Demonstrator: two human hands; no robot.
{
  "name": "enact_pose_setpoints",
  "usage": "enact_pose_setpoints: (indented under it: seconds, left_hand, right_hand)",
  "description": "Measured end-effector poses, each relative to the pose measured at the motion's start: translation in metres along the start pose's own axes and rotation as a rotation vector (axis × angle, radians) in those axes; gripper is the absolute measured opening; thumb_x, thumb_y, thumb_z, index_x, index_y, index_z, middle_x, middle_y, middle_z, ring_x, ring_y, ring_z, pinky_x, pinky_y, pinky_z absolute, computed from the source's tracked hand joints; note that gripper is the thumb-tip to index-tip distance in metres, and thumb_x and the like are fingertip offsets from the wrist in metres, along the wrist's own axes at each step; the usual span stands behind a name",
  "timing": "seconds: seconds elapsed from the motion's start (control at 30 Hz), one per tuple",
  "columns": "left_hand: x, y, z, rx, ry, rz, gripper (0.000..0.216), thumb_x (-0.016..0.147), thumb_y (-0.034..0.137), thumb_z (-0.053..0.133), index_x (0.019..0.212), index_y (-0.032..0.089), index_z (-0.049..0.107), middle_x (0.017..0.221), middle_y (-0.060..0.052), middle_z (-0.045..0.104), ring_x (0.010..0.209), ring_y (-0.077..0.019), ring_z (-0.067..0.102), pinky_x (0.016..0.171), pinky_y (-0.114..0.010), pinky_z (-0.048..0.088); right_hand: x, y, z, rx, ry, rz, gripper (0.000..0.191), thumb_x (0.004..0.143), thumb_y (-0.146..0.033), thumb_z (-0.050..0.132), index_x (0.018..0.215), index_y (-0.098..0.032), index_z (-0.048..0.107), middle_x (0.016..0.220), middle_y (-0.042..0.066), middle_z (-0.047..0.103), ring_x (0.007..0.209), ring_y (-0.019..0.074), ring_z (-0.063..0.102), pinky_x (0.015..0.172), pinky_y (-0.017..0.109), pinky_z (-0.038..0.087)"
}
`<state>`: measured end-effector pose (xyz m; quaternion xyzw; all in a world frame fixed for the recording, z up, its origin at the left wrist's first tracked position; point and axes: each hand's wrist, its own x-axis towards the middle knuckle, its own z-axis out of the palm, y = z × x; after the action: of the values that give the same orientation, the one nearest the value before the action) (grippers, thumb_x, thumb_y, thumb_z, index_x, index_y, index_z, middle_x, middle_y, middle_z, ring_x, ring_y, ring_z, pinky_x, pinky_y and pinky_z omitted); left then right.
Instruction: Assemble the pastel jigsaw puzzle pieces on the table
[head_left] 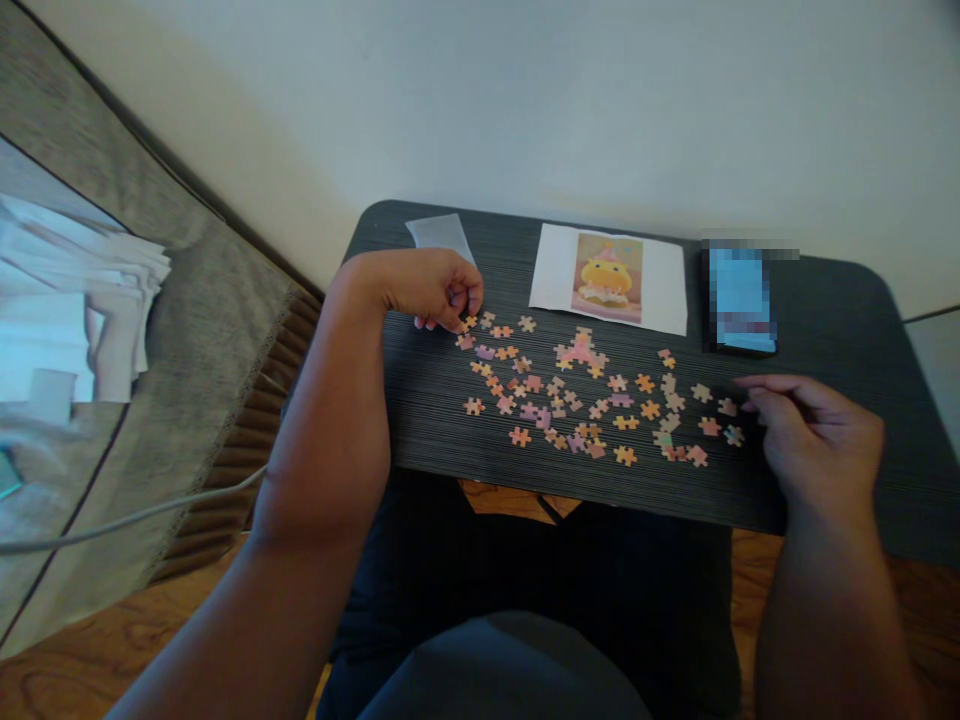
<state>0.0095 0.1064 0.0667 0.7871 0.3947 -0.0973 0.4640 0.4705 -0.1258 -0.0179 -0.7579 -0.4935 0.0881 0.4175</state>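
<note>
Several small pastel jigsaw pieces (577,395) lie scattered on a dark table (435,420). My left hand (431,288) rests at the left end of the scatter, fingers curled and pinched over a piece I can barely see. My right hand (814,430) lies at the right end, fingers stretched toward the nearest loose pieces (726,408), touching or almost touching them. A reference picture (609,277) of a yellow cartoon figure on white paper lies beyond the pieces.
A clear plastic bag (441,233) lies at the table's back left. A phone (741,300) with a blue screen sits at the back right. A wall rises behind; a grey fabric surface (210,330) and a cable (127,518) are to the left.
</note>
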Motion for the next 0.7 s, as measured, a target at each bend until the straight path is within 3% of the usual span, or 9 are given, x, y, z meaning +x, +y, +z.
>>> enact_pose_setpoints:
  seconds: [0.3, 0.7]
  left_hand:
    - [0.0001, -0.0023, -0.0022, 0.024, -0.010, -0.018, 0.042, 0.081, 0.047, 0.092, 0.102, 0.020, 0.069, 0.076, -0.001, 0.071, 0.069, -0.0147, 0.058, 0.065, -0.028, 0.045]
    - [-0.0017, -0.0045, -0.0045, 0.059, 0.016, 0.035, 0.025, 0.090, 0.035, 0.083, 0.101, 0.018, 0.069, 0.079, 0.001, 0.078, 0.068, -0.0097, 0.057, 0.064, -0.025, 0.045]
  right_hand:
    - [0.0015, -0.0058, -0.0006, 0.004, -0.053, 0.000, 0.025, 0.092, -0.033, 0.070, 0.104, -0.022, 0.089, 0.089, 0.005, 0.083, 0.081, 0.0226, 0.075, 0.075, 0.035, 0.054]
    - [0.0026, -0.0040, -0.0004, 0.000, -0.076, -0.028, 0.020, 0.093, -0.030, 0.070, 0.101, -0.027, 0.088, 0.092, 0.002, 0.084, 0.083, 0.0229, 0.078, 0.078, 0.037, 0.057]
